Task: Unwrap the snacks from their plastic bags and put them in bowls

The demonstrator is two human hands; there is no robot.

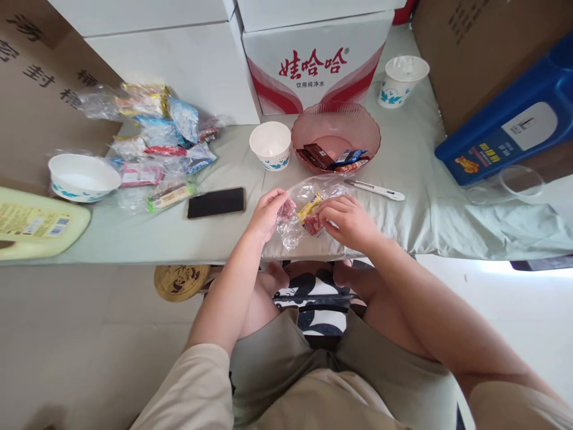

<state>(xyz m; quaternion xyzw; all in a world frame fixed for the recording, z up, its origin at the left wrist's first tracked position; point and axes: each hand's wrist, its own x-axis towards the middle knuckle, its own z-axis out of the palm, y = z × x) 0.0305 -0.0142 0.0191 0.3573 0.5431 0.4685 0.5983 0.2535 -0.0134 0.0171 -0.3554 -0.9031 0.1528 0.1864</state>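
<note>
Near the front edge of the cloth-covered surface lies a clear plastic bag [308,190], crumpled and spread between my hands. My left hand [267,216] is closed at the bag's left side, pinching the film, with a small reddish wrapped piece showing at the fingertips. From the right, my right hand [350,222] bends its fingers over a red wrapped snack [313,225]. A yellow wrapped snack [308,208] rests beside the red one, between the hands. Part of what the right fingertips touch is hidden.
Behind the bag stand a pink ribbed bowl [336,114] with several wrapped snacks and a paper cup [270,146]. A white utility knife [378,190] lies to the right, a phone [216,203] to the left. Packaged snacks [161,134] pile at left; a blue bottle [505,125] leans at right.
</note>
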